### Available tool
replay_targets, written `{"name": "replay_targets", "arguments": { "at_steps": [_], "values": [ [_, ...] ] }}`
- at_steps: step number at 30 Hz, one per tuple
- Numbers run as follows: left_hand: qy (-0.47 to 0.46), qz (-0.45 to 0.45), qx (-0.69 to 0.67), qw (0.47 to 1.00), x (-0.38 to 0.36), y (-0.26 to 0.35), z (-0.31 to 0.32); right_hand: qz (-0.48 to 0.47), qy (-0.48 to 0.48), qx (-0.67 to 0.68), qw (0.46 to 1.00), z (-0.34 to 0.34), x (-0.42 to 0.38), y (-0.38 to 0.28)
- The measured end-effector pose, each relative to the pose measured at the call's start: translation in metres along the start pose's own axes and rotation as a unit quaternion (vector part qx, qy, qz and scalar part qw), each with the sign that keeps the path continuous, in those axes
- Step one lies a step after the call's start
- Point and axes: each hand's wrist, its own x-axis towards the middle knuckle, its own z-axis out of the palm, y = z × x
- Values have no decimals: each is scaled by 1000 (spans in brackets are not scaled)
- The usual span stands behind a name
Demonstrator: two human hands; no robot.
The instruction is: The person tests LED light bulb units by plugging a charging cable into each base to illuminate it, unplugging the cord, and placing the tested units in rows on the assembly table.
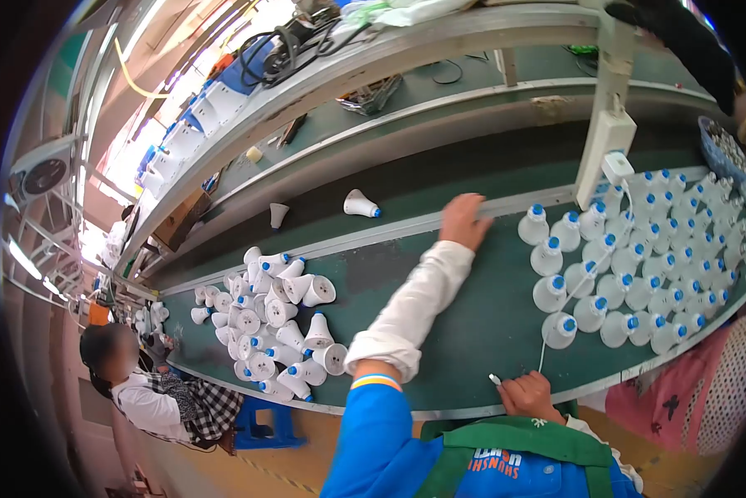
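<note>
My left hand point(464, 222) is stretched out over the metal rail at the far edge of the green work surface, its fingers partly apart and nothing visible in them. Close to the near edge, my right hand point(529, 395) is closed around a small white connector point(495, 379). A thin white cable point(570, 295) runs from a white adapter point(617, 167) on the post down towards that hand. White cone-shaped bulb housings with blue tips point(558, 330) stand upright in rows to the right. A heap of similar housings point(279, 312) lies in mixed directions to the left.
Two housings, one of them point(360, 204), rest on the dark belt beyond the rail. A post point(605, 133) rises behind the rows. At the far right is a blue basket point(709, 149) of small parts. Another person point(153, 398) sits at the left near a blue stool point(269, 425).
</note>
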Motion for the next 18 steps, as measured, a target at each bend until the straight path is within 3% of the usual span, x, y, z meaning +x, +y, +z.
{"name": "replay_targets", "arguments": {
  "at_steps": [4,6,8,10,15,18],
  "values": [
    [37,-58,300,952,6,-115,-76,-5,-16,-27,999,4,1,0],
    [11,-30,423,905,8,-167,-101,-13,-27,-48,998,5,0,3],
    [-71,-50,473,877,4,-206,-109,-9,-15,-43,999,6,2,2],
    [-127,-113,476,863,1,-219,-107,4,-16,-49,999,8,1,2],
    [-79,-195,449,868,-3,-218,-100,9,-11,-63,998,8,2,-1],
    [11,-168,430,887,-10,-182,-111,13,-11,-63,998,4,5,-7]
  ]
}}
